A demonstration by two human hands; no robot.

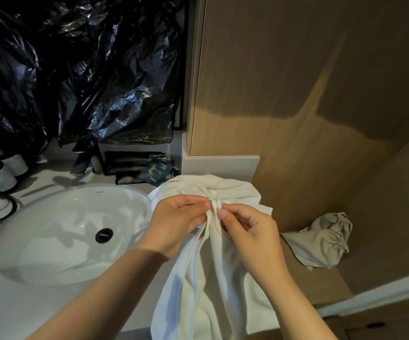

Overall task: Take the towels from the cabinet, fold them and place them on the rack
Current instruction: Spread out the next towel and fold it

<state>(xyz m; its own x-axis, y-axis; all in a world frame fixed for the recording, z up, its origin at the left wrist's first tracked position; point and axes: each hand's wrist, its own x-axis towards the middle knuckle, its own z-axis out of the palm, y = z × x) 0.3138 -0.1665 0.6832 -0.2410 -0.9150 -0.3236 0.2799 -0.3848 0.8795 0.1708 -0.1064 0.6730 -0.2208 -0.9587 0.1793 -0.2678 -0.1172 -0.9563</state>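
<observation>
- I am pinching the white towel (pixel 210 278) with both hands, fingertips meeting at one gathered spot on its upper edge. Two parts of the hem appear to be coming together there, which I judge to be matching them up for a fold.
- My left hand (pixel 181 222) is clamping the bunched edge between thumb and fingers. My right hand (pixel 250 231) is nipping the same bunch from the other side, and the two hands are almost touching.
- I am holding the towel up rather than laying it flat, probably so its weight pulls the cloth straight. Most of it is hanging below my hands over the counter (pixel 26 303) edge, and its upper part is draping over the counter corner just right of the sink (pixel 51 253).
- Working here makes sense, since the wet basin and the clutter behind it, the dark packet (pixel 158 173) and the black plastic sheeting (pixel 75 69), are being avoided.
- The towel is loose and creased, so I judge the folding is only beginning.
- A grey drawstring bag (pixel 326 241) is lying on the lower ledge by the wood panel (pixel 321 94), well apart from the towel.
- I cannot see the rack from here.
</observation>
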